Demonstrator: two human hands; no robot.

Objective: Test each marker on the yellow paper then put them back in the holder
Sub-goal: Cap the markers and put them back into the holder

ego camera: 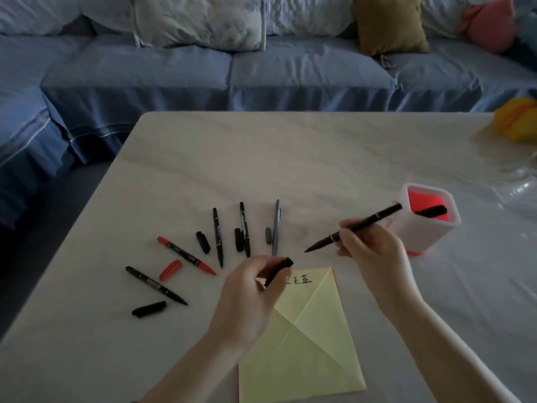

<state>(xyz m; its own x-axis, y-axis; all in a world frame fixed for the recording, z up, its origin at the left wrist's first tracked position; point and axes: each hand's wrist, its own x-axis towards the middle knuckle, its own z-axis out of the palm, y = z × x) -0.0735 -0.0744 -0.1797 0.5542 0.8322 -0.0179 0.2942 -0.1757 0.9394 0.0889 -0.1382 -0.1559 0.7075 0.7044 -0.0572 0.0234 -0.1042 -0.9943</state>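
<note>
My right hand [369, 251] grips an uncapped black marker [363, 225], tip pointing left and down above the table. A black cap [279, 270] is pinched in my left hand [252, 289], just above the top edge of the yellow paper [302, 338], which carries a few written characters. Several uncapped markers lie fanned out on the table to the left, each with its cap beside it: a black one [157, 285], a red one [186, 259], two dark ones [218, 237] [245, 228] and a grey one [276, 226]. The white holder [427, 219] with a red inside stands at the right, one marker inside.
The pale table [290, 158] fills the view; its left edge runs diagonally. A yellow object [517, 120] and clear plastic [520, 187] sit at the far right. A blue sofa [203, 71] with cushions stands behind the table.
</note>
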